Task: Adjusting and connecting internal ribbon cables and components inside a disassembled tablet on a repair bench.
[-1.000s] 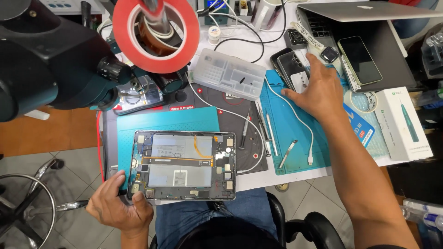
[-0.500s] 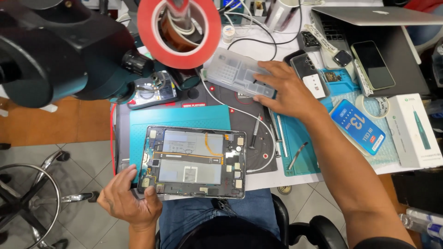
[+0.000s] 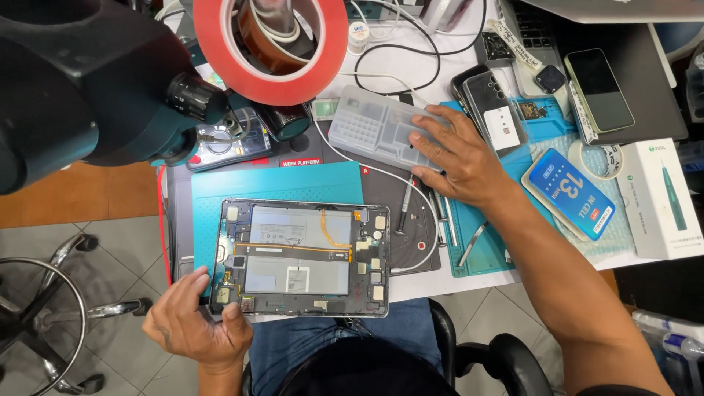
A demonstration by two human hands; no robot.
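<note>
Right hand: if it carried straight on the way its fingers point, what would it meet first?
The right hand points left, fingers already on the clear plastic compartment box. Past it, probably the dark teal cylindrical microscope part; depth unclear.

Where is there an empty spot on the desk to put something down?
The teal mat is bare between the opened tablet and the microscope. Around the right hand and clear parts box it is crowded.

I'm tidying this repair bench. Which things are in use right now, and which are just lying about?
In use:
- opened tablet, gripped at its corner by the left hand
- clear compartment box under the right hand

Lying about:
- red tape roll
- phones
- tweezers
- white carton
</note>
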